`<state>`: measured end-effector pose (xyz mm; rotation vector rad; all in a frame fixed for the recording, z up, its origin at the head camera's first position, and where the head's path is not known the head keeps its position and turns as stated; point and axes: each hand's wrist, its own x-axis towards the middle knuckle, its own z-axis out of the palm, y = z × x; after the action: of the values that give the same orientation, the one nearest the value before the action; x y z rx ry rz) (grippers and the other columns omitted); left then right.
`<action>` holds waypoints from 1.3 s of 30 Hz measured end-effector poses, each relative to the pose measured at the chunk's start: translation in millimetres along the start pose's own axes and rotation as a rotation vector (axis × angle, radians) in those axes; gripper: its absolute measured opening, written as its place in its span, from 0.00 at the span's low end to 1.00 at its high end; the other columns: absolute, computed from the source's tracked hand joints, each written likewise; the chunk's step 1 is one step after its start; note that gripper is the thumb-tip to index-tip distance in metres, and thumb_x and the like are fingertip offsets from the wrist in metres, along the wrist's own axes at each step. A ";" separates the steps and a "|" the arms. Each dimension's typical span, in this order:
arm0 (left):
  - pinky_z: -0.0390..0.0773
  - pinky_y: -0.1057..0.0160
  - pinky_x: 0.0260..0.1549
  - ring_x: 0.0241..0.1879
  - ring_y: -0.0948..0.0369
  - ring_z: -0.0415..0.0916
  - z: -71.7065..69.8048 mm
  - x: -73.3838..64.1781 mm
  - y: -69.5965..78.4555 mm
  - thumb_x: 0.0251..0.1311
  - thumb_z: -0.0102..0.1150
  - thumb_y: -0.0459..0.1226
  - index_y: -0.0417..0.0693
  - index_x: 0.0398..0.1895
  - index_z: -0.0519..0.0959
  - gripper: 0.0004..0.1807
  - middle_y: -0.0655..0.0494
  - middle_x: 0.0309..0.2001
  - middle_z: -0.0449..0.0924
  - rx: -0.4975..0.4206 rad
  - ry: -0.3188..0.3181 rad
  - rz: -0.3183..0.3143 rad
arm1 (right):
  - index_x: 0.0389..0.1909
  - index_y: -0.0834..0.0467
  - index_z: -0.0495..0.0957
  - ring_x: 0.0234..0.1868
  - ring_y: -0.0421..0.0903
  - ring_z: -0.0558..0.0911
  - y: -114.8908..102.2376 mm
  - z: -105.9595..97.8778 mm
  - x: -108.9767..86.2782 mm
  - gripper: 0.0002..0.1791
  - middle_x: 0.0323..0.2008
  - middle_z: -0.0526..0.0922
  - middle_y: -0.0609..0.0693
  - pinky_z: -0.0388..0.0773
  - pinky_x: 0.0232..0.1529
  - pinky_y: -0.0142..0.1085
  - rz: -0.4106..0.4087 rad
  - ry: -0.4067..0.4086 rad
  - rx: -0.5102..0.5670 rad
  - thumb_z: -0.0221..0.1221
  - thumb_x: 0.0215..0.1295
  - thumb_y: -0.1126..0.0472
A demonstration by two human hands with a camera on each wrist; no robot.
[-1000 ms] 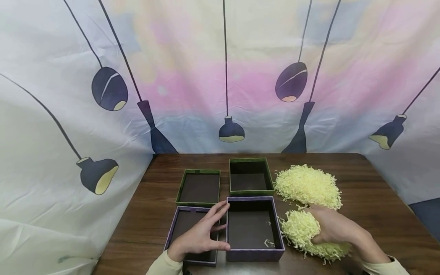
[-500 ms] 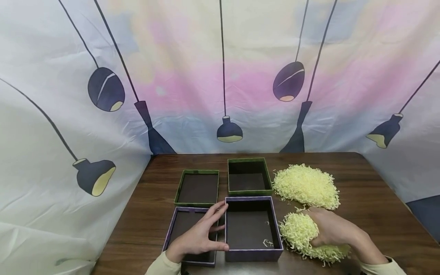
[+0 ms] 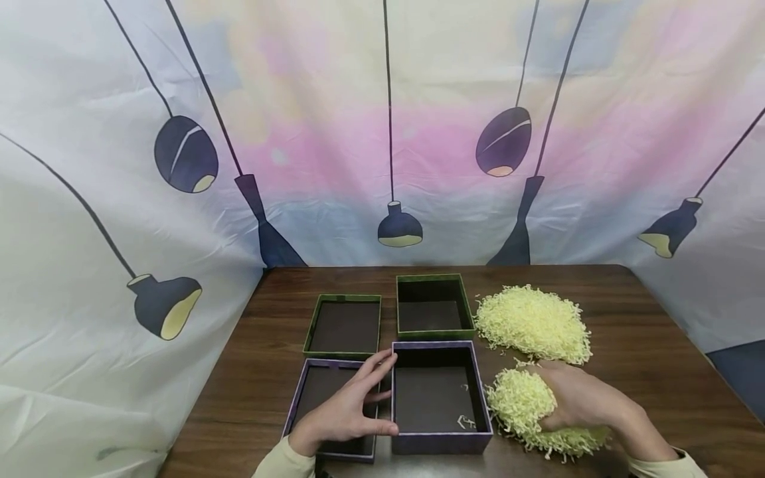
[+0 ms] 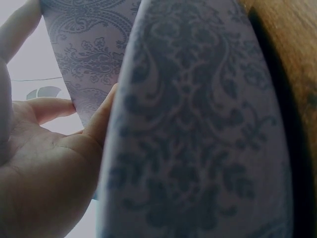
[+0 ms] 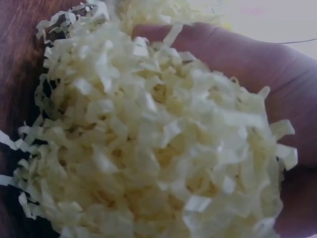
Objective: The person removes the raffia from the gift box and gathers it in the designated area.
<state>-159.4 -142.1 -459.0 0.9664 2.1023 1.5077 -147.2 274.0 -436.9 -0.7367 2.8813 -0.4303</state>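
My left hand (image 3: 340, 415) rests along the left side of a purple-rimmed box (image 3: 442, 443), fingers spread, fingertips at its rim and thumb at the near-left corner. A purple damask pattern covers the outer wall (image 4: 193, 124) in the left wrist view. Inside the box lie a few stray paper shreds (image 3: 466, 422) on the dark bottom. To its right, my right hand (image 3: 582, 398) grips a clump of pale yellow shredded paper (image 3: 520, 398) low over the table. That clump (image 5: 148, 139) fills the right wrist view and hides most of the fingers.
Partly under my left forearm lies a shallow purple-rimmed lid (image 3: 323, 388). Behind stand a green-rimmed lid (image 3: 346, 325) and a deeper green-rimmed box (image 3: 436, 334). A larger pile of shredded paper (image 3: 532, 322) sits at the back right of the wooden table (image 3: 633, 332).
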 end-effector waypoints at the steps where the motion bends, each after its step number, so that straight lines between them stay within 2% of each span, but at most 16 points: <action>1: 0.72 0.68 0.61 0.76 0.47 0.43 0.0 0.0 0.2 0.56 0.70 0.35 0.58 0.79 0.42 0.55 0.52 0.78 0.32 0.000 0.002 -0.001 | 0.62 0.62 0.71 0.53 0.61 0.78 0.0 -1.1 0.0 0.50 0.56 0.76 0.62 0.80 0.51 0.57 -0.001 0.001 0.011 0.75 0.32 0.50; 4: 0.73 0.68 0.61 0.76 0.47 0.43 0.2 -0.1 0.7 0.56 0.70 0.35 0.58 0.79 0.43 0.55 0.52 0.78 0.32 0.004 0.005 0.002 | 0.64 0.59 0.71 0.52 0.60 0.79 0.9 -3.9 0.3 0.51 0.55 0.77 0.62 0.81 0.48 0.56 -0.027 0.014 0.018 0.76 0.33 0.48; 7: 0.73 0.69 0.61 0.76 0.47 0.44 0.2 -0.1 0.5 0.56 0.70 0.35 0.53 0.79 0.42 0.55 0.52 0.78 0.32 0.009 0.005 0.001 | 0.65 0.56 0.70 0.51 0.60 0.79 1.6 -5.4 0.1 0.52 0.54 0.77 0.62 0.82 0.45 0.55 -0.045 0.028 0.016 0.76 0.33 0.46; 11: 0.73 0.69 0.61 0.76 0.47 0.44 0.7 0.7 -0.5 0.56 0.70 0.35 0.50 0.79 0.42 0.55 0.52 0.78 0.32 0.012 0.006 0.001 | 0.66 0.55 0.70 0.54 0.65 0.77 2.6 -7.5 -1.7 0.52 0.57 0.74 0.68 0.80 0.48 0.60 -0.047 0.037 0.028 0.76 0.34 0.42; 13: 0.73 0.69 0.61 0.76 0.47 0.44 1.0 1.1 -0.9 0.56 0.70 0.35 0.52 0.79 0.42 0.55 0.52 0.78 0.32 0.013 0.007 0.001 | 0.65 0.55 0.71 0.57 0.68 0.75 2.9 -9.0 -3.1 0.52 0.59 0.73 0.70 0.77 0.50 0.63 -0.059 0.043 0.037 0.75 0.35 0.40; 15: 0.73 0.69 0.61 0.76 0.47 0.44 1.3 1.7 -1.0 0.56 0.70 0.35 0.52 0.79 0.42 0.55 0.52 0.78 0.32 0.010 0.005 0.003 | 0.65 0.54 0.71 0.58 0.68 0.74 3.4 -9.8 -4.4 0.51 0.61 0.73 0.68 0.76 0.51 0.64 -0.094 0.062 0.029 0.74 0.37 0.37; 20: 0.73 0.69 0.61 0.76 0.45 0.43 1.7 2.3 -0.6 0.56 0.70 0.35 0.49 0.79 0.42 0.55 0.51 0.78 0.32 0.003 -0.001 0.005 | 0.66 0.50 0.71 0.58 0.59 0.76 2.8 -10.6 -6.1 0.48 0.60 0.76 0.57 0.80 0.50 0.57 -0.183 0.122 -0.013 0.69 0.43 0.31; 27: 0.74 0.66 0.61 0.75 0.44 0.44 -1.7 4.0 0.9 0.55 0.71 0.35 0.45 0.79 0.41 0.56 0.51 0.78 0.32 0.019 -0.003 0.002 | 0.67 0.44 0.69 0.60 0.56 0.75 0.4 -17.4 -1.9 0.46 0.61 0.76 0.50 0.78 0.53 0.57 -0.216 0.126 -0.022 0.64 0.47 0.28; 30: 0.75 0.59 0.61 0.74 0.43 0.46 -3.7 4.7 1.3 0.56 0.69 0.36 0.44 0.78 0.43 0.54 0.49 0.78 0.33 0.060 0.002 0.011 | 0.67 0.42 0.69 0.61 0.56 0.75 -0.9 -21.9 1.4 0.45 0.61 0.75 0.49 0.78 0.54 0.57 -0.214 0.138 -0.001 0.64 0.48 0.28; 34: 0.72 0.48 0.63 0.74 0.47 0.50 -8.1 4.6 3.8 0.61 0.66 0.39 0.47 0.78 0.49 0.47 0.46 0.77 0.38 0.149 0.040 0.026 | 0.66 0.41 0.70 0.61 0.53 0.75 -1.8 -27.9 5.7 0.42 0.62 0.74 0.47 0.78 0.55 0.54 -0.197 0.184 0.020 0.66 0.49 0.30; 39: 0.69 0.46 0.65 0.73 0.50 0.53 -18.3 7.0 10.1 0.61 0.65 0.46 0.54 0.77 0.54 0.43 0.48 0.77 0.42 0.303 0.111 0.007 | 0.64 0.47 0.73 0.61 0.52 0.75 -1.6 -34.8 13.2 0.40 0.62 0.75 0.49 0.77 0.57 0.53 -0.197 0.266 0.003 0.67 0.51 0.34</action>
<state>-173.0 -147.5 -442.5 1.0116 2.4602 1.2955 -165.0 274.6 -404.2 -1.0412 3.0606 -0.5975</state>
